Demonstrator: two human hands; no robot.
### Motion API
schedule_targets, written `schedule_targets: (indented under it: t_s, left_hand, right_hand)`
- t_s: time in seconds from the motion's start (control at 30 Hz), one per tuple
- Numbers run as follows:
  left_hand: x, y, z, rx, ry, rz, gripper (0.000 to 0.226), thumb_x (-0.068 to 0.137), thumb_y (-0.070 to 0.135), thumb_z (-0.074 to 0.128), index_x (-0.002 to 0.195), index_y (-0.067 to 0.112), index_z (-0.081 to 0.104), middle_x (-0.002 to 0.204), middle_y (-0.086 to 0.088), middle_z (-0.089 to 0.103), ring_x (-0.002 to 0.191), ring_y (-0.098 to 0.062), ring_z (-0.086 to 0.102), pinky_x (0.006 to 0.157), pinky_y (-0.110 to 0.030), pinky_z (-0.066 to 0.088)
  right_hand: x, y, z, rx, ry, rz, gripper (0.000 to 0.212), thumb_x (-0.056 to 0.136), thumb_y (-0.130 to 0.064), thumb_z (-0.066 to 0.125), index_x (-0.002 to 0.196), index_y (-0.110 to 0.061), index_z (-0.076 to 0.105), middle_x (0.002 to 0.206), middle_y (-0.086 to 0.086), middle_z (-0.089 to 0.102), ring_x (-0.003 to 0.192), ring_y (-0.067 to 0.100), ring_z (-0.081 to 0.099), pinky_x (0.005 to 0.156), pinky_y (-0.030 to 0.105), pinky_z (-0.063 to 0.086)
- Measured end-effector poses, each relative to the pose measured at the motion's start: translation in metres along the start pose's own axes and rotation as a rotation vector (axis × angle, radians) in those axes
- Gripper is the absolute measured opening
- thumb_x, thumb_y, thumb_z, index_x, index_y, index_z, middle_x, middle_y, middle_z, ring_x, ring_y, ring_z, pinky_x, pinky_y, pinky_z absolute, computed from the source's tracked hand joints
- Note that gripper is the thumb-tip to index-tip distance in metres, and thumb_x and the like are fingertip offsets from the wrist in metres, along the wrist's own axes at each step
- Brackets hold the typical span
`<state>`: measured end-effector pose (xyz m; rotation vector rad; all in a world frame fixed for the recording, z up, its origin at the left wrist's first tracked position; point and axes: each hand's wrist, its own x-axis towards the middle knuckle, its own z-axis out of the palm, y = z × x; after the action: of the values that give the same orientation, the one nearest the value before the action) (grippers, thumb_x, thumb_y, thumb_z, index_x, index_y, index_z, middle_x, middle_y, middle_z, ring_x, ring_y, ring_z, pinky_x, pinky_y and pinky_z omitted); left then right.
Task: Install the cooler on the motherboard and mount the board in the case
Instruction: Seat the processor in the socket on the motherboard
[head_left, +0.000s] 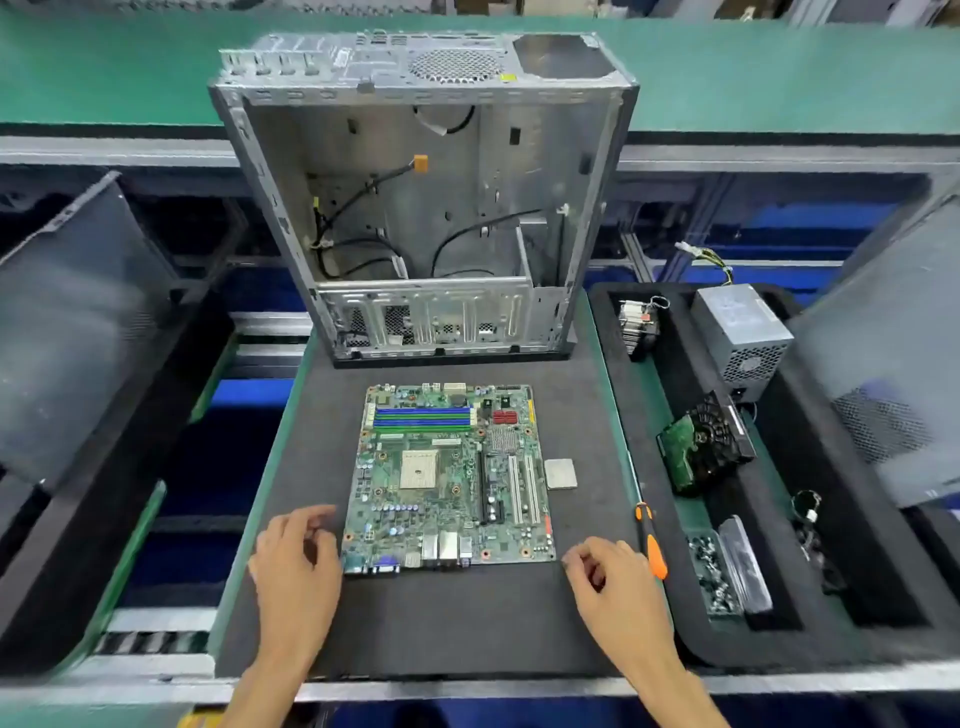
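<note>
Now hands (298, 561) flanking motherboard (449, 480), case (423, 197) behind

Green board (451, 478) flat on dark mat, port side toward the near edge, blue and green slots at its far end, socket left of centre bare. Silver case (423, 197) just beyond, side open upward, loose black cables inside. Finned cooler (638, 325) apart from both, in far corner of the tray at right.
</note>
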<state>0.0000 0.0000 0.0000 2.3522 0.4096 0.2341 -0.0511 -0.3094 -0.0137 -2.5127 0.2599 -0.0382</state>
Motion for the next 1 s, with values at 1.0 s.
schedule_targets:
  t_s: [1.0]
  left_hand:
    - [0.018, 0.163, 0.164, 0.410, -0.568, 0.866, 0.036, 0.082, 0.032, 0.056, 0.116, 0.020, 0.059, 0.107, 0.003, 0.052, 0.105, -0.022, 0.042, 0.091, -0.032, 0.028]
  right_hand:
    - [0.085, -0.002, -0.004, 0.122, -0.009, 0.155, 0.040, 0.101, -0.011, 0.050, 0.140, -0.014, 0.058, 0.123, -0.003, 0.051, 0.117, 0.011, 0.046, 0.088, 0.013, 0.031]
